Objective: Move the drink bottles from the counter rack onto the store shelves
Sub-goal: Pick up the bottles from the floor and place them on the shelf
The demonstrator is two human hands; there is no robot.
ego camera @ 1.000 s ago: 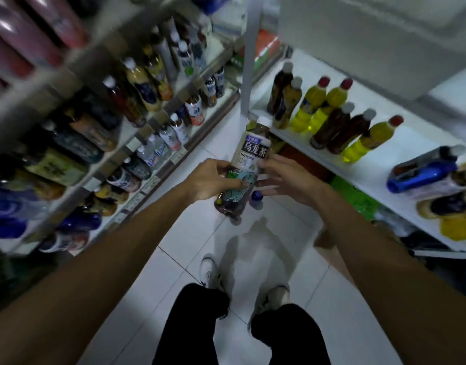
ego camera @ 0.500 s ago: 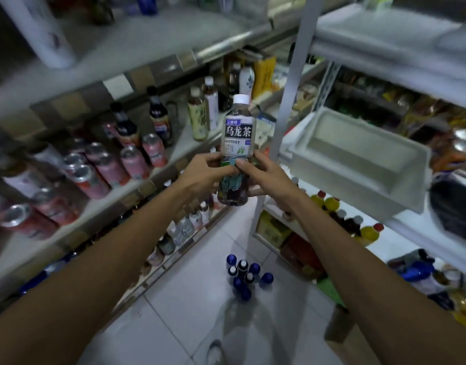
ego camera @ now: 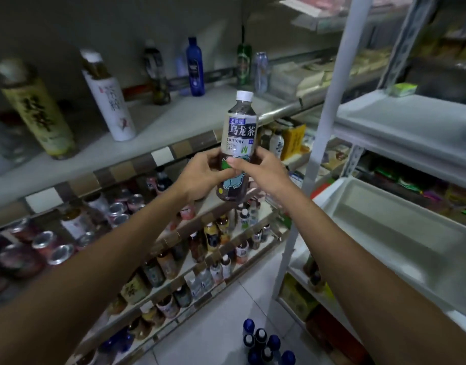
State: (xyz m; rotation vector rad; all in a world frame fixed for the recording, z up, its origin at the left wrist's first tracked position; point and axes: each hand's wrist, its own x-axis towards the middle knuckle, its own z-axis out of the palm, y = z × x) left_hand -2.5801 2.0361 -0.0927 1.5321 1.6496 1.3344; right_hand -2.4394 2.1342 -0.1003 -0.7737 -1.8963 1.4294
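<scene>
Upright, SUNTORY 乌龙茶 bottle (ego camera: pixel 239 133) in 2-handed grip, left hand (ego camera: pixel 200 178) and right hand (ego camera: pixel 265 173) around its lower half.

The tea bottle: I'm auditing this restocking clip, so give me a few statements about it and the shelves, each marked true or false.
1. The left hand and right hand both grip the tea bottle. True.
2. Its cap is red. False: it is white.
3. The tea bottle stands on the top shelf. False: the hands hold it in the air in front of that shelf.
4. A blue bottle stands at the back of the top shelf. True.
</scene>
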